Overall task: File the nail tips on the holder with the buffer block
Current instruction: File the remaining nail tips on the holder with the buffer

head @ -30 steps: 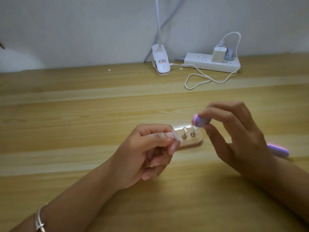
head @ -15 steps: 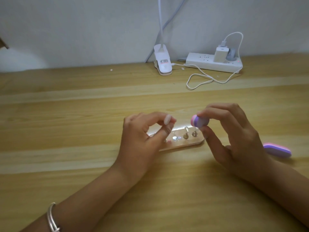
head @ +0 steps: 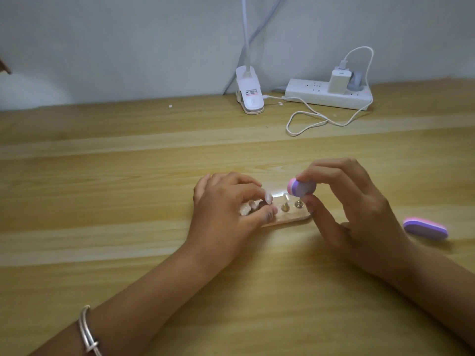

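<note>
- Pinching a pale nail tip (head: 268,198) between thumb and forefinger of the left hand (head: 226,211), low over the left part of the holder (head: 288,219).
- Gripping a pink-and-purple buffer block (head: 300,187) in the curled fingers of the right hand (head: 357,209), just above the holder's right end.
- Standing bare on the holder, between both hands: 2 metal posts (head: 284,207).
- Lying on the table (head: 128,176), right of the right hand: a spare buffer (head: 425,228).
- Against the wall: a power strip (head: 308,95).

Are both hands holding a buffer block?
No, only the right hand pinches a buffer block; the left hand holds a nail tip at the holder.
</note>
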{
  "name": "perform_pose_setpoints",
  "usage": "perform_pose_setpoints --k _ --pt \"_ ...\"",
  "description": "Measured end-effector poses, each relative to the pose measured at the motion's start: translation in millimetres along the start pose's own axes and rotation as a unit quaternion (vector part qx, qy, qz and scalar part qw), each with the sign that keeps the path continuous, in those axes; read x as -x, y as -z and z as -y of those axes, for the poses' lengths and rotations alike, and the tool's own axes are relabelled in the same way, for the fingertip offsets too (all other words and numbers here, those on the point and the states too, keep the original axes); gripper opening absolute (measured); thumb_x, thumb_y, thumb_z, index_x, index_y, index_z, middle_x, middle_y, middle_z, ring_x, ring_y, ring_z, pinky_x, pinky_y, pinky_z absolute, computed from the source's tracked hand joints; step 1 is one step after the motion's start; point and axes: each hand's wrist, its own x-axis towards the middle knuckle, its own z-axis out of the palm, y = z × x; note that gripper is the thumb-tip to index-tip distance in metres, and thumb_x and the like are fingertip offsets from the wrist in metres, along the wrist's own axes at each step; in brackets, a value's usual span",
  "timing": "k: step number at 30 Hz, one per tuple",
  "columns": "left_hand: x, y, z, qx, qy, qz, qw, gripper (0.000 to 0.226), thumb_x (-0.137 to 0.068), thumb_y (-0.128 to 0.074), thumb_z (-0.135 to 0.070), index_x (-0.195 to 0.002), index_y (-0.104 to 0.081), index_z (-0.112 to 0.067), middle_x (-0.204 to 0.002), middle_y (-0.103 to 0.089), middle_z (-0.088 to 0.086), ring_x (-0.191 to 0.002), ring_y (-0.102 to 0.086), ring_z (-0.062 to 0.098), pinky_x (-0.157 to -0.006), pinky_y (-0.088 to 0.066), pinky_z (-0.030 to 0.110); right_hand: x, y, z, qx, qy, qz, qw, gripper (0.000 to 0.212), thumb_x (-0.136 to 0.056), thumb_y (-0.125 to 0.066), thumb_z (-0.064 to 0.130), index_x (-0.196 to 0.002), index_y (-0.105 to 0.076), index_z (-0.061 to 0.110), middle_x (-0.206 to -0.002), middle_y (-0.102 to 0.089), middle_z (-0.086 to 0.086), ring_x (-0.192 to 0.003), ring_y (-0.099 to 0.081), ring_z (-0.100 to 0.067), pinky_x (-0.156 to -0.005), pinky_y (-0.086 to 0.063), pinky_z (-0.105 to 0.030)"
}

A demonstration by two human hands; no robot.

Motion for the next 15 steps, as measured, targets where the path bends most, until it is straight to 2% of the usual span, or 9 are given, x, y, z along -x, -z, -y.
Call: perform_pose_setpoints --k 4,7,10,15 --pt "0.6 2.1 -1.7 0.010 -0.015 0.006 1.000 0.017 -0.072 -0.070 -0.046 -0.083 -0.074 -0.032 -0.087 -0.063 -0.017 -0.087 -0.049 -0.002 -0.099 -0.035 0.047 0.2 0.4 0.5 0.000 -0.001 0.004 1.000 0.018 -0.090 -0.061 -0.003 -0.106 -0.067 -0.005 -0.101 -0.064 -0.012 -0.094 -0.062 -0.032 -0.093 -0.047 -0.033" --pt "1.0 2.7 -2.6 0.018 -0.020 0.014 1.000 0.013 -0.073 -0.070 -0.038 -0.082 -0.075 -0.029 -0.081 -0.064 -0.014 -0.083 -0.055 0.005 -0.094 -0.041 0.048 0.3 0.9 0.3 0.001 0.004 0.007 1.000 0.017 -0.090 -0.061 -0.003 -0.106 -0.066 -0.005 -0.101 -0.064 -0.012 -0.094 -0.062 -0.032 -0.091 -0.048 -0.034" --pt "0.4 1.9 -4.1 0.018 -0.020 0.003 1.000 0.009 -0.077 -0.068 -0.032 -0.080 -0.075 -0.027 -0.078 -0.068 -0.011 -0.078 -0.059 0.011 -0.092 -0.042 0.051 0.6 0.8 -0.5 -0.001 0.006 0.009 1.000 0.017 -0.091 -0.061 -0.003 -0.107 -0.066 -0.004 -0.102 -0.064 -0.012 -0.095 -0.061 -0.031 -0.092 -0.047 -0.034" --pt "-0.6 3.0 -3.4 0.040 -0.021 0.013 0.999 0.005 -0.075 -0.071 -0.032 -0.077 -0.072 -0.027 -0.073 -0.067 -0.010 -0.075 -0.058 0.011 -0.089 -0.043 0.049 0.7 -1.6 0.2 -0.002 0.006 0.013 1.000 0.017 -0.090 -0.061 -0.003 -0.106 -0.066 -0.005 -0.102 -0.064 -0.013 -0.095 -0.062 -0.033 -0.091 -0.048 -0.036"
